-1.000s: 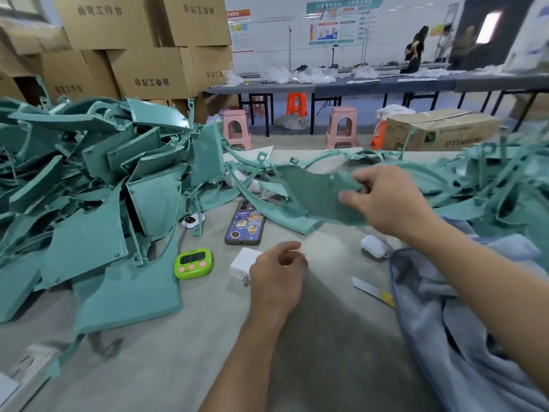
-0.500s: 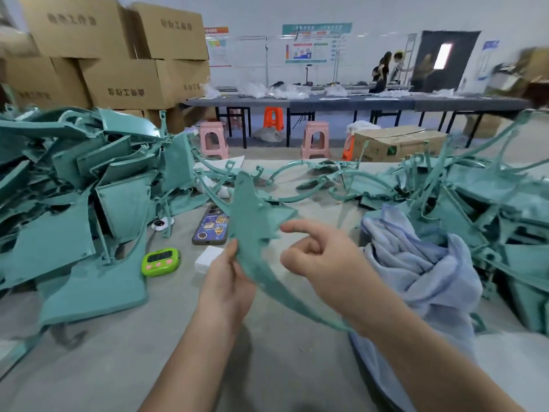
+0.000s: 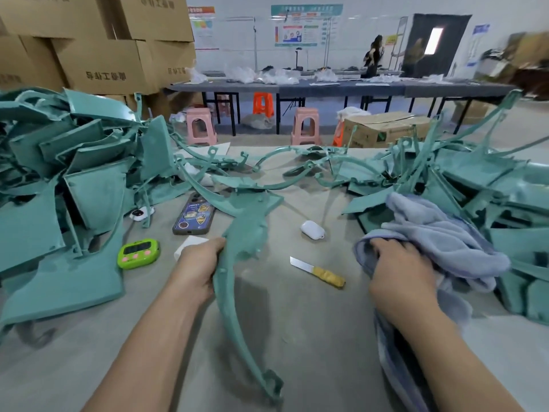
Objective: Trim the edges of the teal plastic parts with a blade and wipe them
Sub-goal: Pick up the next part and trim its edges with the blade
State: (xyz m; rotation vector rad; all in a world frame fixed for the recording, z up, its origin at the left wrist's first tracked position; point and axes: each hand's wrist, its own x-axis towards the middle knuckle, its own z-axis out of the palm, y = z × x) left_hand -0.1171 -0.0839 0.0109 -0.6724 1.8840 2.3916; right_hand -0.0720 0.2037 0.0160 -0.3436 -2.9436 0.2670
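L hand (image 3: 197,267) gripping curved teal part (image 3: 248,230), R hand (image 3: 399,270) clutching grey cloth (image 3: 445,233), blade (image 3: 316,272) on table btwn them

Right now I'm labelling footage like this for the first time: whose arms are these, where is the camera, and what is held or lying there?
No machine: a person wears one wide-angle camera on the head, looking down at their bare hands. The left hand grips a long curved teal part. The right hand clutches a pale blue cloth. On the grey table between them lies a blade with a yellow handle; also a phone, a green timer, a white case, and heaps of teal parts.
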